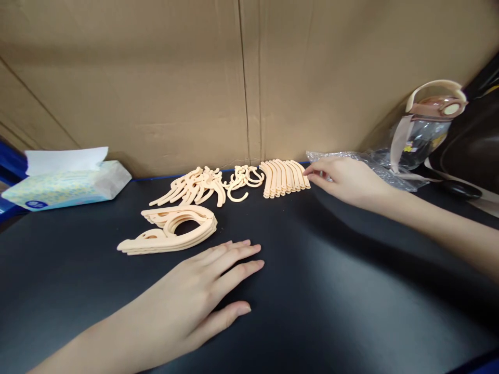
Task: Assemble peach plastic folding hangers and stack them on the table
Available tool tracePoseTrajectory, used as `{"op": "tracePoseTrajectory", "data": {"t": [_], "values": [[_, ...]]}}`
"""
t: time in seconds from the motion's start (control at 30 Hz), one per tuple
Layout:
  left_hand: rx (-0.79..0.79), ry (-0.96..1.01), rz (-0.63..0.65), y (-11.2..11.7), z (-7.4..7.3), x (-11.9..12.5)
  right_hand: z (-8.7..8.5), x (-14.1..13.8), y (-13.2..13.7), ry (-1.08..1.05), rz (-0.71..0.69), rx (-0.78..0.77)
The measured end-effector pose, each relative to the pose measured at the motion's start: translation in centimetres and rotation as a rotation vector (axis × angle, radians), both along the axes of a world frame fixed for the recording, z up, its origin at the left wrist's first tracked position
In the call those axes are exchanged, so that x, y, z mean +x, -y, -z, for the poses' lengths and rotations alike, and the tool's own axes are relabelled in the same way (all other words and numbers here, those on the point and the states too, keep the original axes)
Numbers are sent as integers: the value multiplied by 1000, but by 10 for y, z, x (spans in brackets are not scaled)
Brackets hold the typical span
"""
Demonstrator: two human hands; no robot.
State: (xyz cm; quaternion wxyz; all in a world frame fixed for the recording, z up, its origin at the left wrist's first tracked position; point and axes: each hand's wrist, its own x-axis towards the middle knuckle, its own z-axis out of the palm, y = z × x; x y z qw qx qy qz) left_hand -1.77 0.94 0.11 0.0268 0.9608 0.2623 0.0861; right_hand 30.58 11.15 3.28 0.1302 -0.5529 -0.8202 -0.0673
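My left hand (210,283) lies flat on the black table, palm down, fingers stretched out and holding nothing. Just beyond its fingers is a stack of folded cream plastic hangers (191,238). My right hand (343,179) reaches to the back, its thumb and forefinger pinching at the rightmost piece of a row of curved cream hanger arms (283,179). Left of that row lie loose cream hanger hooks (245,179) in a small heap. Farther left is a jumbled pile of other cream hanger arms (195,184).
A tissue pack (70,182) sits at the back left. Clear plastic wrap (401,179) lies behind my right hand, beside a strapped drinking bottle (424,137). A dark bag-like object (475,140) is at the right. A cardboard wall (175,93) stands along the back edge.
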Motion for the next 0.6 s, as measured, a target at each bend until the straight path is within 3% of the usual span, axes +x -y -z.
{"op": "tracePoseTrajectory", "data": {"t": [0.13,0.27,0.6], "values": [[-1,8,4,-2,0,-1,12,6,-31,114,-30,77],[12,-8,6,-1,-1,-2,22,8,-45,136,-11,94],[-9,4,5,-1,0,-3,15,6,-58,230,115,117]]}}
